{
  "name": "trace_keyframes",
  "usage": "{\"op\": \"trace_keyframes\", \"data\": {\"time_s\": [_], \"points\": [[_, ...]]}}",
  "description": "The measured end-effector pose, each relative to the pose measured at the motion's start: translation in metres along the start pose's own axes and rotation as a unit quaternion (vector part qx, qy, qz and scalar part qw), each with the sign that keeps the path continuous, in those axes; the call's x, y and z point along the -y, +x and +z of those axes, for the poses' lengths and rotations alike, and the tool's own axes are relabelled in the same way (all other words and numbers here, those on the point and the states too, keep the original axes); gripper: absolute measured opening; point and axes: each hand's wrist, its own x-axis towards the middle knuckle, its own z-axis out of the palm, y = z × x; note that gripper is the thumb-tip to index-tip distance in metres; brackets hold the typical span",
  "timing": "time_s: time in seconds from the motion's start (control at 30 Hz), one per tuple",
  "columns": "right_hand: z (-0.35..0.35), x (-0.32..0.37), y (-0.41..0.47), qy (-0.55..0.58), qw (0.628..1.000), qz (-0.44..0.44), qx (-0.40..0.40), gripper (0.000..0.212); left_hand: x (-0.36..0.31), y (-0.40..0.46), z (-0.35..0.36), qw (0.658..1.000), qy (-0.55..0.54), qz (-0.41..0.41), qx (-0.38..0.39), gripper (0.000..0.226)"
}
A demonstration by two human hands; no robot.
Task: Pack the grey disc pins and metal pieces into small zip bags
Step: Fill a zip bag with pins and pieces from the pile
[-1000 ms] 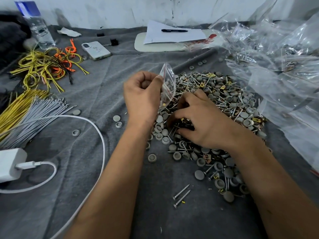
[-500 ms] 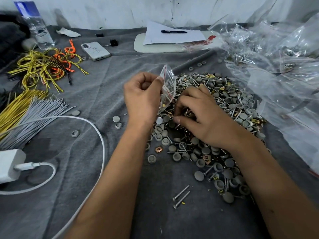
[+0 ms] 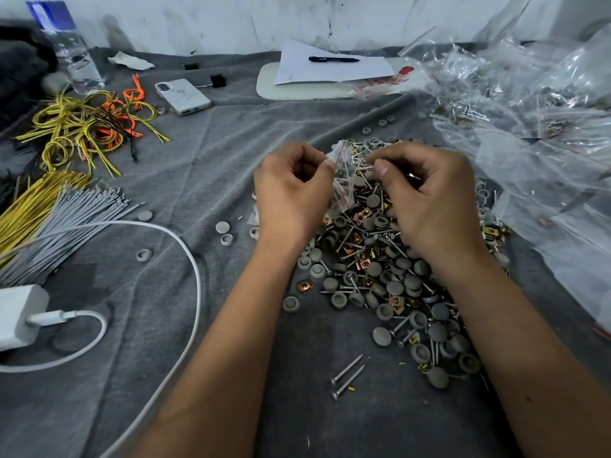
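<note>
A heap of grey disc pins, screws and copper-coloured metal clips (image 3: 380, 266) lies on the grey cloth (image 3: 198, 180) under my hands. My left hand (image 3: 291, 193) pinches the rim of a small clear zip bag (image 3: 342, 180) with a red strip, holding it upright above the heap. My right hand (image 3: 426, 196) is raised beside the bag's mouth with its fingers curled round small metal pieces, a screw tip showing at the fingertips. What lies inside the bag is hard to tell.
Filled clear bags (image 3: 535, 120) pile up at the right. Yellow and orange wires (image 3: 89, 127), grey ties (image 3: 62, 223), a white charger (image 3: 20, 315) with cable, a phone (image 3: 183, 95), a bottle (image 3: 69, 51) and paper with a pen (image 3: 330, 66) lie left and behind. Two loose screws (image 3: 347, 376) rest near me.
My right hand has lifted off the heap with pieces in its fingers and come up to the bag's mouth. My left hand keeps holding the bag, now slightly lower.
</note>
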Motion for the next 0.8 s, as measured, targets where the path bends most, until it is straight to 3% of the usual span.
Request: {"op": "trace_keyframes", "data": {"time_s": [0.3,0.8], "points": [[0.0034,0.0016,-0.0011,-0.055,0.998,-0.037,0.008,0.009,-0.0009,-0.005,0.0055,0.998,0.043,0.048,0.014,0.023],[0.0072,0.0068,-0.0061,-0.04,0.995,-0.082,-0.041,0.011,-0.0055,-0.009,0.0072,0.999,-0.027,0.034,0.022,0.012]]}}
